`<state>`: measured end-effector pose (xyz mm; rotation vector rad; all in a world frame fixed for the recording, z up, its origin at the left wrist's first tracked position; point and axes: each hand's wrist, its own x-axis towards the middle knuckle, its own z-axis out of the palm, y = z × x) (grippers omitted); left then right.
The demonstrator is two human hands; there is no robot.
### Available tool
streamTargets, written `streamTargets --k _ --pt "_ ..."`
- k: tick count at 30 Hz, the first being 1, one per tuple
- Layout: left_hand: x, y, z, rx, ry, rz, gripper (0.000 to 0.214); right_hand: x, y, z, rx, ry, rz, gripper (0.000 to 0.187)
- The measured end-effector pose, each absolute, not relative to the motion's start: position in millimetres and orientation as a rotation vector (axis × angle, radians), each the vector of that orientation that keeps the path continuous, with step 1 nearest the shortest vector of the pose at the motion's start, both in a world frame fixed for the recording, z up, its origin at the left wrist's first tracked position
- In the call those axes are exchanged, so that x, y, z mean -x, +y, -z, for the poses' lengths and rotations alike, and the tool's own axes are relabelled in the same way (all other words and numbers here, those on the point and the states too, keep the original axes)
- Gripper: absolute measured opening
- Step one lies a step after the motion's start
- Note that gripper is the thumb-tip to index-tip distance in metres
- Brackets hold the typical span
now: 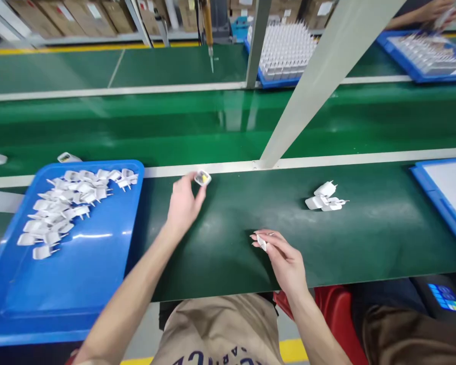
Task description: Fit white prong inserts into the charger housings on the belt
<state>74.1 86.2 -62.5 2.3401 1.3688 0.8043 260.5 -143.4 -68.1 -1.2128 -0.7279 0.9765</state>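
My left hand [184,203] pinches a white charger housing [202,178] over the back edge of the green bench; its end faces up and shows a yellow part inside. Nearer the front edge, my right hand [283,256] holds a small white plug cover [262,243] between thumb and fingers, with thin pins by the fingertips. To the right of that hand, a few assembled white plugs [326,197] lie in a small cluster on the bench. A blue tray [79,289] at the left carries many white plug covers with pins [61,203] along its far side.
Behind the bench runs a green conveyor belt [155,121] with white housings [69,157] at its left. A slanted pale post [319,76] rises at the bench's back edge. Another blue tray [441,203] stands at right. Across the belt hangs an electric screwdriver [209,30]; a co-worker's hands [437,12] are beyond.
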Motion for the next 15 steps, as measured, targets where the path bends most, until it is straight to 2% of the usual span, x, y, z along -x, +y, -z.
streamTargets --k 2,5,8,10,15 --pt "-64.3 31.3 70.8 -2.457 1.244 -0.867 0.029 -255.2 -144.1 68.8 1.199 -0.675 -1.009 0.021" --pt "-56.3 -38.9 78.0 -2.534 1.248 -0.819 0.030 -245.1 -146.7 69.2 1.262 -0.636 -1.025 0.039" --pt "-57.6 -69.2 78.4 -2.513 1.291 -0.723 0.038 -234.6 -148.8 66.0 1.405 -0.783 -0.919 0.020" --pt "-57.3 -69.7 80.5 -2.454 1.262 -0.684 0.032 -228.1 -146.6 61.8 1.514 -0.970 -0.775 0.009" --pt "-49.6 -60.6 86.4 -2.251 1.152 -0.686 0.025 -216.9 -129.1 48.6 1.693 -1.497 -0.481 0.013"
